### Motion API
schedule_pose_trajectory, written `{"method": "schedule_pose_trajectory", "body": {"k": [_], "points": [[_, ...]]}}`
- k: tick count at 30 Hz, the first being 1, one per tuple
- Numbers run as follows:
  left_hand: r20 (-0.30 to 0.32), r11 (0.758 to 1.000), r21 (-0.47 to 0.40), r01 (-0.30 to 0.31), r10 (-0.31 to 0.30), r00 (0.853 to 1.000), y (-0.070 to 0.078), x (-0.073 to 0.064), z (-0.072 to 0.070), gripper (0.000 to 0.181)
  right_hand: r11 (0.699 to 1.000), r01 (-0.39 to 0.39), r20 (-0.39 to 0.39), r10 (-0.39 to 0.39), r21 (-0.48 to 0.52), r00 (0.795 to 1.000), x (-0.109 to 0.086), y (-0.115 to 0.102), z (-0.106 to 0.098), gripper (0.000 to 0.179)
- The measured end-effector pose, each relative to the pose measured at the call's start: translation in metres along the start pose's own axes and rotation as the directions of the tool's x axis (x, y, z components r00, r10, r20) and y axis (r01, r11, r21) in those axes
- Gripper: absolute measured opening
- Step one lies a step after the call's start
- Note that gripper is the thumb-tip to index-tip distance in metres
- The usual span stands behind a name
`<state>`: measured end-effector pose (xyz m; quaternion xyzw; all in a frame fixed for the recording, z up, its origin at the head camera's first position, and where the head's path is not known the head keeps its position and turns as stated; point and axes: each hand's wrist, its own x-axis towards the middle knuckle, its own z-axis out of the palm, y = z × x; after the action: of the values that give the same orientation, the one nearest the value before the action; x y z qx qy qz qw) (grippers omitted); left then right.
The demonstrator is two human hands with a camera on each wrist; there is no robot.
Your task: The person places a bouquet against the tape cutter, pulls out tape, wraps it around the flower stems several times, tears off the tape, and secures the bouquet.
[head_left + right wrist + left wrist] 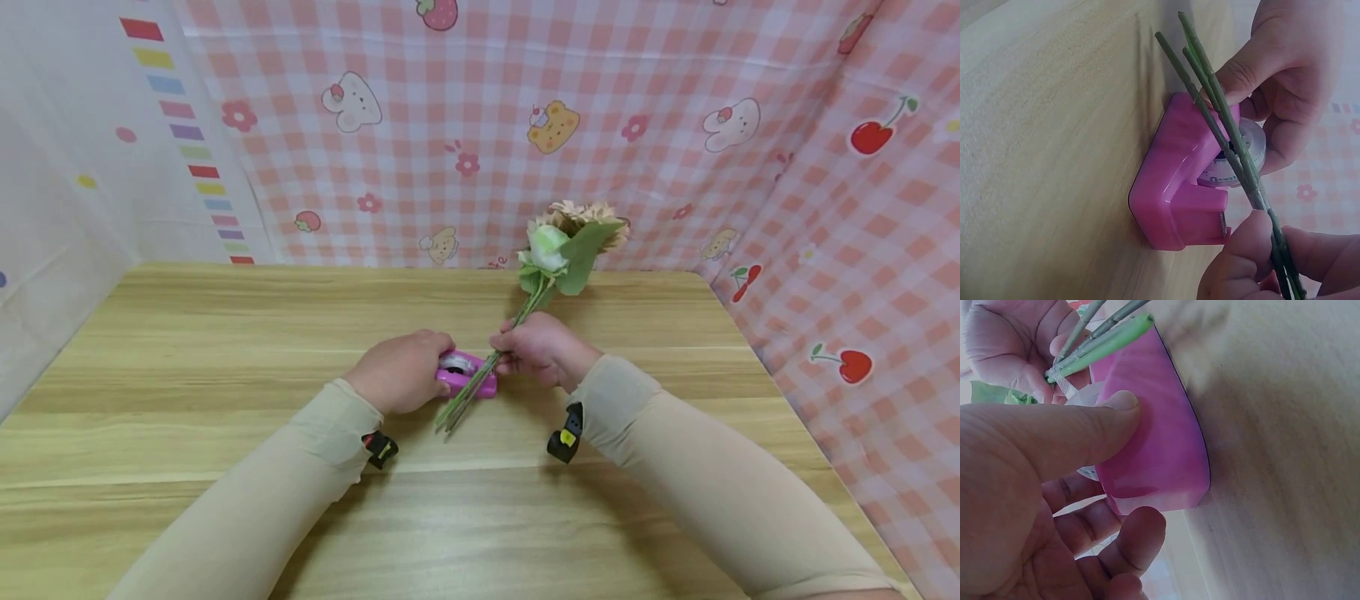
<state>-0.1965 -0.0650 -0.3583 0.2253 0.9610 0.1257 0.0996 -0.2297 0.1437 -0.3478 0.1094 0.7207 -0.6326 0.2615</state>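
Observation:
My left hand [401,371] grips a pink tape dispenser [1166,437] on the table, its thumb on one side and fingers curled at the other. A roll of clear tape [1254,140] sits in the dispenser, whose toothed cutting edge [1223,224] shows in the right wrist view. My right hand [551,352] pinches a small bunch of artificial flowers by its green stems [1241,153], which slant over the dispenser. A strip of clear tape [1067,386] runs from the roll to the stems. Above that hand are a pale rose [547,248], beige blossoms [588,215] and a leaf [588,257].
The wooden table [225,333] extends around both hands. Behind it hangs a pink checked cloth [420,108], with another cloth wall [907,250] along the right side and a white one [67,183] at the left. A black wrist camera [564,435] is strapped below the right cuff.

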Motion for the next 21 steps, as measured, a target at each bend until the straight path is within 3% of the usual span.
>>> {"method": "schedule_pose_trajectory", "body": {"k": [8, 15, 21], "points": [[0.001, 1.0, -0.002, 0.006, -0.006, 1.0, 0.0, 0.0004, 0.0009, 0.05, 1.0, 0.004, -0.002, -0.004, 0.007, 1.0, -0.0002, 0.0007, -0.001, 0.016], [0.003, 1.0, -0.001, 0.007, -0.007, 1.0, -0.0001, 0.0002, 0.0006, 0.052, 0.997, 0.034, -0.032, -0.036, -0.067, 0.999, -0.0013, 0.0019, -0.0031, 0.019], [0.012, 1.0, -0.003, 0.019, -0.019, 1.0, 0.0015, 0.0001, 0.0002, 0.056, 1.0, 0.025, -0.005, -0.025, 0.011, 1.0, 0.0, 0.0021, -0.004, 0.02]]}}
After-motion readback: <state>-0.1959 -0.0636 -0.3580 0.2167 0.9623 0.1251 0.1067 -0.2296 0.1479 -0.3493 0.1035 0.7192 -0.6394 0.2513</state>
